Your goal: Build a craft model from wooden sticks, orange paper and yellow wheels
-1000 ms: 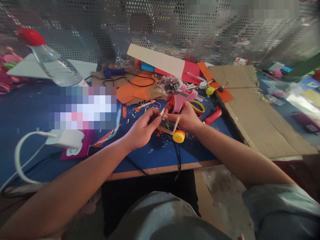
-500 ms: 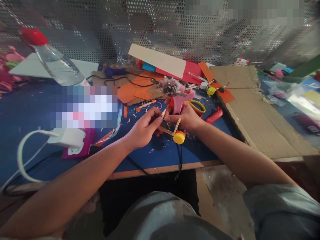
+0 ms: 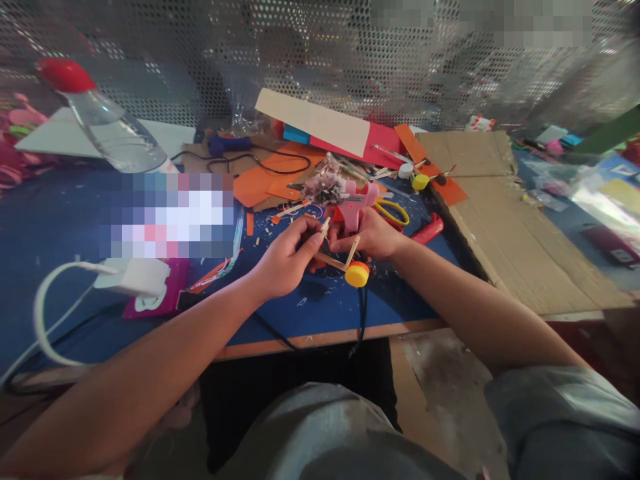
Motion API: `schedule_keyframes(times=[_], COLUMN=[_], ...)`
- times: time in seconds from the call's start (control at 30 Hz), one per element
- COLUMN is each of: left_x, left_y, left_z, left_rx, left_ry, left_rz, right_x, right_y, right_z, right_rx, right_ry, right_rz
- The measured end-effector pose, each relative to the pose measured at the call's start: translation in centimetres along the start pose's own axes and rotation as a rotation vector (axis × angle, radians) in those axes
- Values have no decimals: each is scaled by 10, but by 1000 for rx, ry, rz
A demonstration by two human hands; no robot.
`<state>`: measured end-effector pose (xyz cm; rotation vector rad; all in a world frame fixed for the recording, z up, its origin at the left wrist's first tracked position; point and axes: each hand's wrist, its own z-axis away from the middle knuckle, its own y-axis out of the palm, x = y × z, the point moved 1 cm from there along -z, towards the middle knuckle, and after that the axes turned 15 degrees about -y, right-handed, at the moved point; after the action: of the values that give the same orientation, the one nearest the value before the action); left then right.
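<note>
My left hand [image 3: 291, 259] is closed, thumb against fingers, on a small frame of wooden sticks [image 3: 353, 252]. A yellow bottle cap [image 3: 357, 275] with an orange rim sits at the frame's near right corner, like a wheel. My right hand [image 3: 377, 235] is wrapped round the lower part of a pink hot glue gun [image 3: 353, 215], just right of the frame. The gun's tip is hidden by my fingers. A black cord [image 3: 363, 313] hangs below the cap and over the table's front edge. Whether my right fingers also touch the frame I cannot tell.
Yellow-handled scissors [image 3: 395, 212] and a red-handled tool [image 3: 427, 230] lie right of my right hand. Cardboard [image 3: 530, 247] covers the right side. Orange sheets [image 3: 255, 187] and wood scraps lie behind. A bottle [image 3: 120, 127] and a white charger [image 3: 135, 277] stand left.
The glue gun has tilted and shifted slightly left and down, with my right hand still round it. My left hand and the stick frame have barely moved.
</note>
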<state>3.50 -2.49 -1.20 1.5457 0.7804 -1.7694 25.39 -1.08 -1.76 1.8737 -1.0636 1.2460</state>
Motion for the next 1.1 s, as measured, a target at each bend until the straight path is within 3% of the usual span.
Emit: schedule_keyframes(times=[0.37,0.63,0.93,1.1], left_x=[-3,-6,-4,-6], left_y=[0,-1,-1,0], left_z=[1,1,1,1], left_rx=[56,7,-1,-14], left_ry=[22,20,40,51], left_rz=[45,128,37,-26], right_x=[8,9,9,9], right_y=[8,10,11,15], right_z=[-1,1,1,1], right_rx=[-179,-115,-239,-240], right_ry=[-4,2,-18,-53], right_rz=[-56,-37,-43,-46])
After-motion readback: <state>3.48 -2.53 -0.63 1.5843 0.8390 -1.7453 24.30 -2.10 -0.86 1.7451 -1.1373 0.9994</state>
